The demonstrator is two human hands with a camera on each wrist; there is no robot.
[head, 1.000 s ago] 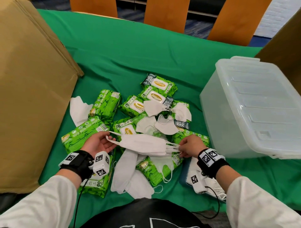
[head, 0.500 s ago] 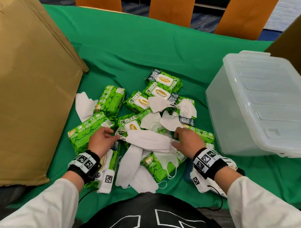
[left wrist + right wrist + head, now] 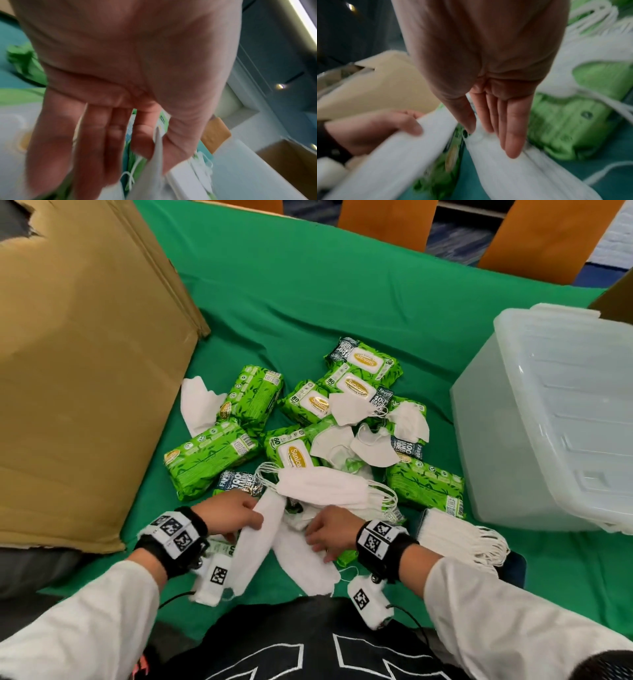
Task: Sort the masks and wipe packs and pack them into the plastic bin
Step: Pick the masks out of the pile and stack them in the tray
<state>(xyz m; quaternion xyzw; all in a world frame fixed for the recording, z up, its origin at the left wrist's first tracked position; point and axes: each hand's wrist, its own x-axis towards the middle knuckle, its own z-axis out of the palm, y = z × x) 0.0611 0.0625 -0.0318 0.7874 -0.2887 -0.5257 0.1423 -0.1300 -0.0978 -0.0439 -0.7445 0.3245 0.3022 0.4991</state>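
1. Both wrist views are blurred. A wipe pack lies half hidden under the left wrist, and the plastic bin [image 3: 548, 419] is cut off at the right edge of the head view.
2. The left hand [image 3: 233, 513] pinches the upper end of a long white mask [image 3: 253, 542] between thumb and fingers; the mask runs down toward the person.
3. The right hand [image 3: 329, 529] lies flat, fingers straight, pressing on a second white mask [image 3: 301, 563] just beside the first, holding nothing.
4. A stack of masks [image 3: 329, 486] lies just beyond both hands, ear loops trailing at each end. Another stack of masks [image 3: 459, 535] rests at the table's near edge, right of the right wrist, in front of the bin.
5. About nine green wipe packs [image 3: 209, 455] show in the heap on the green table [image 3: 308, 302], with four or five loose masks among them. The bin stands alone at right, with its ribbed, closed side facing up.
6. A large cardboard box [image 3: 85, 354] stands at left.
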